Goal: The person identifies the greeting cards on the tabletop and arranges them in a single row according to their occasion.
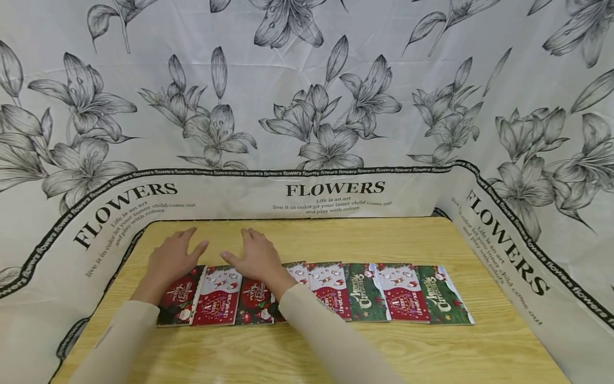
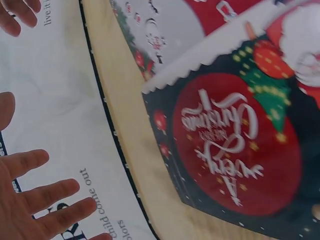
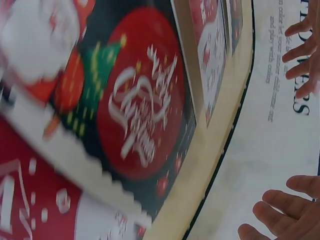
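Holds left grip point(image 1: 174, 256) and right grip point(image 1: 257, 257) spread and empty, near the twelve-o'clock edge of a row of Christmas booklets point(image 1: 366, 293) on the desk point(image 1: 307, 352). Has the endmost dark booklet point(image 1: 183, 293) at six o'clock from left grip, long axis roughly one to seven. Has the neighbouring red-and-white booklet point(image 1: 218, 298) at four from left, eight from right, about equally near both.

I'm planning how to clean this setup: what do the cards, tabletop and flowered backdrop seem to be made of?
Cards: probably smooth printed paper or cardboard; flat, crisp corners.
Tabletop: smooth wood or wood-look laminate; grain shows.
Backdrop: likely thin, satiny fabric, possibly plastic; creases show.
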A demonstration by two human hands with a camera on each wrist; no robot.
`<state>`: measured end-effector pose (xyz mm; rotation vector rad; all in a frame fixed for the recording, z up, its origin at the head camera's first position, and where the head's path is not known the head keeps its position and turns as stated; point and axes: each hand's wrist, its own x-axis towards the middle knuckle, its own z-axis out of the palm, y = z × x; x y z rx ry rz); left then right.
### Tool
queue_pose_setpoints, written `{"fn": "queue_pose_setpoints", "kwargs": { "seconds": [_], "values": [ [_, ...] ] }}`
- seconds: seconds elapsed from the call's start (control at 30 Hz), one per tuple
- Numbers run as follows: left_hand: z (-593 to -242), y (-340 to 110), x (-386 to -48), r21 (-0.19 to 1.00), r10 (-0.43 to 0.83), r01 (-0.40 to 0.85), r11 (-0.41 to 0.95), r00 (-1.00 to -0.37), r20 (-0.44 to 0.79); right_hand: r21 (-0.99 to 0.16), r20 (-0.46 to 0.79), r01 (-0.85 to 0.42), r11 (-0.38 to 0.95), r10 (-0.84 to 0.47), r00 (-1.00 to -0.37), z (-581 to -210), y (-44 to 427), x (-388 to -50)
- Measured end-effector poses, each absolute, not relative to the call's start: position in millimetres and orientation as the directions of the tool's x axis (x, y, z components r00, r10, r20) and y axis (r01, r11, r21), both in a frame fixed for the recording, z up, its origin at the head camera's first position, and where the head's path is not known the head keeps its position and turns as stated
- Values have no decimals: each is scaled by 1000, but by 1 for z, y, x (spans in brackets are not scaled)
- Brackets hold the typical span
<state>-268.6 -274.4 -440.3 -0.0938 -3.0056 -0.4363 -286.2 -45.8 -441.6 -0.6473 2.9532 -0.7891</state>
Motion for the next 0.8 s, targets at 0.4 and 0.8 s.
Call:
{"fn": "queue_pose_setpoints", "kwargs": {
  "seconds": [0.4,0.8],
  "values": [
    [-452,-301,-248,316,21,37,948,-998,55,-492,47,-421,762,-460,-887,-455,-90,-262],
    [-462,-312,-240,364,8,12,931,-1000,13,-503,35,-429,751,-478,-878,-465,-107,-254]
  ]
}}
